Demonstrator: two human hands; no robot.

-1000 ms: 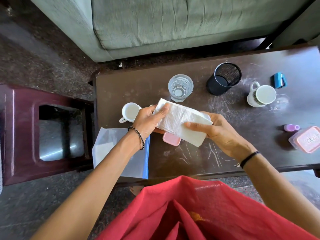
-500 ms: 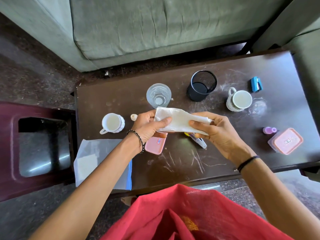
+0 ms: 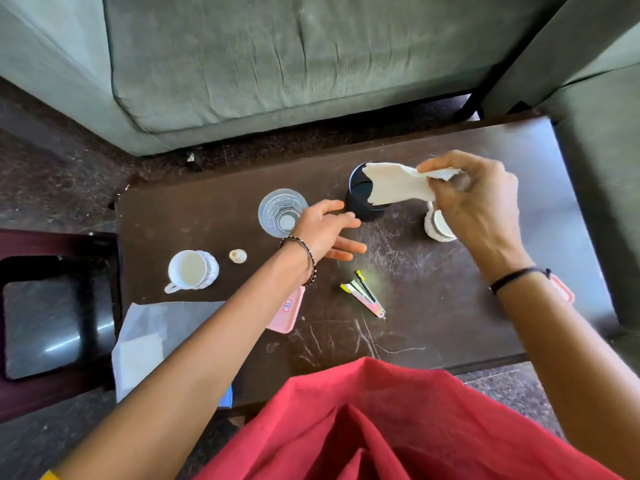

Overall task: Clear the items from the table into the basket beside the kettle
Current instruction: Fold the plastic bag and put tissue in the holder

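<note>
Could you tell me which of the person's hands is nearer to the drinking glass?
Left. The left hand is open right beside the drinking glass, on its right; the right hand holds a paper napkin beyond the black mesh cup.

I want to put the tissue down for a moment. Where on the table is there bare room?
Most open: the scratched near-edge strip of the table, right of the stapler. Also bare: the far left corner, behind the white cup and left of the glass. Crowded: around the mesh holder, where the right hand holds the tissue and the left hand reaches.
</note>
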